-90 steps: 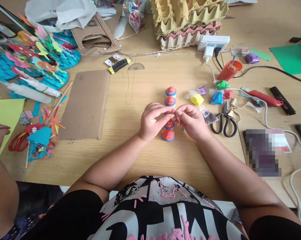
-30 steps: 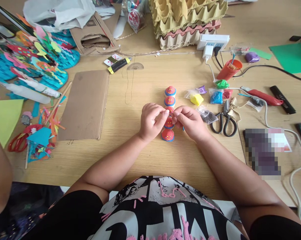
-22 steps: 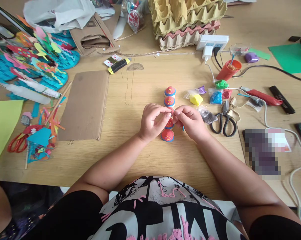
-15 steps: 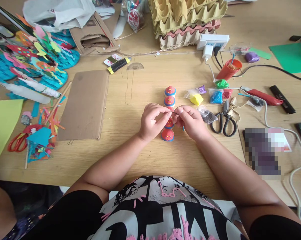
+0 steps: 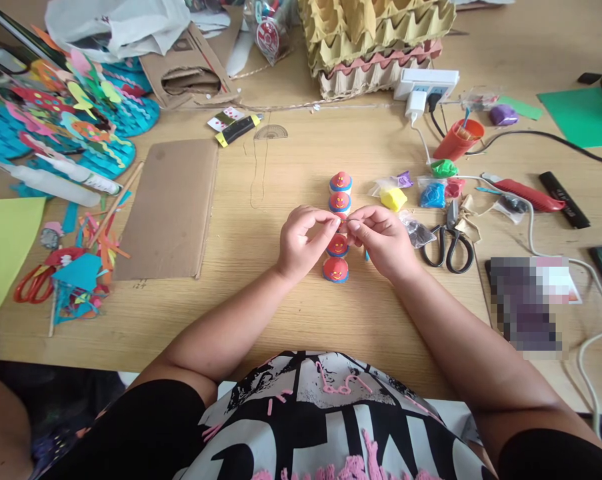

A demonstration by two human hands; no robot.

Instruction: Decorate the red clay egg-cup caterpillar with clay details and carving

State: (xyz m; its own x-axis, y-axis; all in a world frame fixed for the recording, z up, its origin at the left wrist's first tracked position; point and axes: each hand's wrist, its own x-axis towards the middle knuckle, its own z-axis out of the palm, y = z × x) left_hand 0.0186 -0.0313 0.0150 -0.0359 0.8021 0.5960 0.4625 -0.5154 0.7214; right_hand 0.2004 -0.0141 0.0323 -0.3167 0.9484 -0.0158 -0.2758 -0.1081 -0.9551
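A line of small red domes with yellow smiling faces and blue rims runs away from me down the middle of the table; the nearest is a red dome (image 5: 335,270). Above the middle of this line, my left hand (image 5: 303,241) pinches thumb and forefinger together on something too small to make out. Almost touching it, my right hand (image 5: 381,241) closes thumb and forefinger on a thin dark strand (image 5: 353,221), mostly hidden by the fingertips. Just under the right hand shows the tip of a blue stick (image 5: 367,255); whether the hand holds it I cannot tell.
Right of my hands lie black-handled scissors (image 5: 449,241), bagged yellow clay (image 5: 393,199), blue clay (image 5: 433,194) and a red cup (image 5: 459,139). Cardboard (image 5: 163,210) and paper scraps lie left. Egg trays (image 5: 375,40) and a power strip (image 5: 427,83) stand behind.
The dark strand that spanned both sets of fingertips now barely shows. The fingertips have shifted slightly, uncovering more of the domes beneath. Everything else on the table stays put.
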